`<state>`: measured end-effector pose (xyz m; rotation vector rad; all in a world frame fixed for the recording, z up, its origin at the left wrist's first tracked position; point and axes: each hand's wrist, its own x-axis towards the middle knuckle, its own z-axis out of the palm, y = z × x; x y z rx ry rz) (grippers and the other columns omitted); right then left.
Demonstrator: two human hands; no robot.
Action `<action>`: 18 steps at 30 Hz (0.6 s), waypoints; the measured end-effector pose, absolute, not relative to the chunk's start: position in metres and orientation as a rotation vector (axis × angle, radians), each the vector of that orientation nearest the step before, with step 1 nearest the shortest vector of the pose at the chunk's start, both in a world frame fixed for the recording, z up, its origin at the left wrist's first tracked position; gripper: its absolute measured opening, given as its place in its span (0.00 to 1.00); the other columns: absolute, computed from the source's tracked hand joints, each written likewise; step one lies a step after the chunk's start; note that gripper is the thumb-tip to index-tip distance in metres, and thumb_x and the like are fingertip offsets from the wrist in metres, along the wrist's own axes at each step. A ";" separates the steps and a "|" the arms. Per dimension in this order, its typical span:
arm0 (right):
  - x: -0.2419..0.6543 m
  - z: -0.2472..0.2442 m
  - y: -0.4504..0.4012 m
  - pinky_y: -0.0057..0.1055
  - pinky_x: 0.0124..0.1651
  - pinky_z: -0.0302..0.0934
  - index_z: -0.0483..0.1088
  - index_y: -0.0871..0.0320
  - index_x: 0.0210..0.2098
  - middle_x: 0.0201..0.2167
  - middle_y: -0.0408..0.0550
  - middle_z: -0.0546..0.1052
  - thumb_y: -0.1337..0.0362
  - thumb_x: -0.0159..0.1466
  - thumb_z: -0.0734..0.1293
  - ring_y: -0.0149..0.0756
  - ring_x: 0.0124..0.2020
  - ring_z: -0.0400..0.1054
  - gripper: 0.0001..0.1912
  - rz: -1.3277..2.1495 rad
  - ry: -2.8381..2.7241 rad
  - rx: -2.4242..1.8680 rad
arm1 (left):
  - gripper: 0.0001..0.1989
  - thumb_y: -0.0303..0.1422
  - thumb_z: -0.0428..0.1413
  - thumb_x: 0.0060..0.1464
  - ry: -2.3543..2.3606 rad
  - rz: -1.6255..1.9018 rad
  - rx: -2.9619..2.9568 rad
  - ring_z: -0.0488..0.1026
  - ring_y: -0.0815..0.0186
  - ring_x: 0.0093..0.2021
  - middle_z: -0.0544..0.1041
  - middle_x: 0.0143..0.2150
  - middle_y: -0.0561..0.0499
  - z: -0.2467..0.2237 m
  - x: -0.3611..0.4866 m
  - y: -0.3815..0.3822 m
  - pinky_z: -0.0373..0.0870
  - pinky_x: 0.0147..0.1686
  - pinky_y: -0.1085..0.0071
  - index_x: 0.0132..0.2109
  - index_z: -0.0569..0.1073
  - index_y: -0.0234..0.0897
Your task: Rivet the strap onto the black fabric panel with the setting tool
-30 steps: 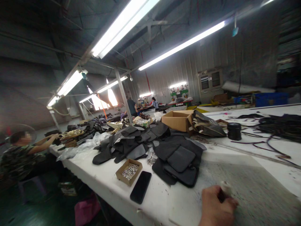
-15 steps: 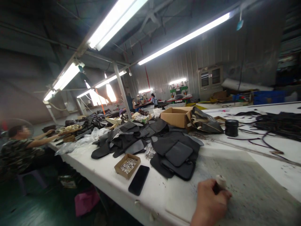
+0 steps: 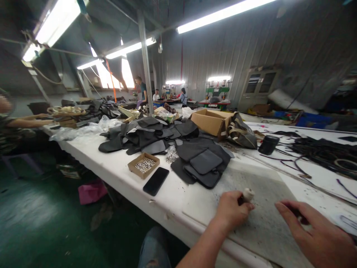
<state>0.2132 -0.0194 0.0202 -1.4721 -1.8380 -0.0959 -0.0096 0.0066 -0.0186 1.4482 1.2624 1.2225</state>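
My left hand [image 3: 232, 210] is closed around a small whitish cylinder [image 3: 248, 194] with a knobbed top. It holds the cylinder upright over a grey, speckled work sheet [image 3: 267, 227]; the lower part is hidden by the fingers. To the right, my right hand [image 3: 318, 230] hovers above the same sheet with its fingers curled together. What it grips, if anything, is too hidden to name. Just beyond the left hand lie flat black pouches [image 3: 206, 162] in a stack. Left of them are a black phone [image 3: 156, 181] and a shallow cardboard box [image 3: 143, 165] of small shiny metal pieces.
Black cut pieces [image 3: 147, 134] are heaped behind the phone, near a cardboard carton [image 3: 209, 122]. A dark cylindrical container [image 3: 268, 144] and black straps [image 3: 320, 152] lie at the right. Another person's arm [image 3: 30, 122] reaches onto the table's far left.
My right hand has come into view at the lower right. The view has turned downward, so the table appears higher. My left hand still grips the whitish cylinder.
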 end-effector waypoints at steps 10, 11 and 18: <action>0.033 0.113 0.110 0.46 0.54 0.71 0.83 0.59 0.45 0.50 0.68 0.85 0.37 0.74 0.65 0.61 0.56 0.81 0.31 0.184 -2.261 -1.874 | 0.08 0.35 0.69 0.51 1.299 1.185 1.402 0.67 0.66 0.31 0.77 0.29 0.53 -0.015 -0.010 0.006 0.57 0.34 0.68 0.33 0.79 0.36; 0.020 0.110 0.116 0.47 0.54 0.71 0.84 0.61 0.44 0.50 0.71 0.85 0.34 0.73 0.66 0.64 0.57 0.81 0.34 0.235 -2.242 -1.951 | 0.07 0.34 0.68 0.51 1.291 1.191 1.403 0.67 0.66 0.31 0.77 0.29 0.53 -0.014 -0.010 0.005 0.57 0.34 0.68 0.32 0.79 0.36; -0.019 0.092 0.140 0.46 0.53 0.74 0.86 0.62 0.48 0.55 0.73 0.85 0.39 0.63 0.78 0.66 0.61 0.81 0.31 0.353 -1.989 -2.063 | 0.07 0.34 0.63 0.55 1.163 1.225 1.503 0.70 0.61 0.37 0.75 0.31 0.50 -0.001 -0.012 0.003 0.66 0.38 0.66 0.31 0.77 0.35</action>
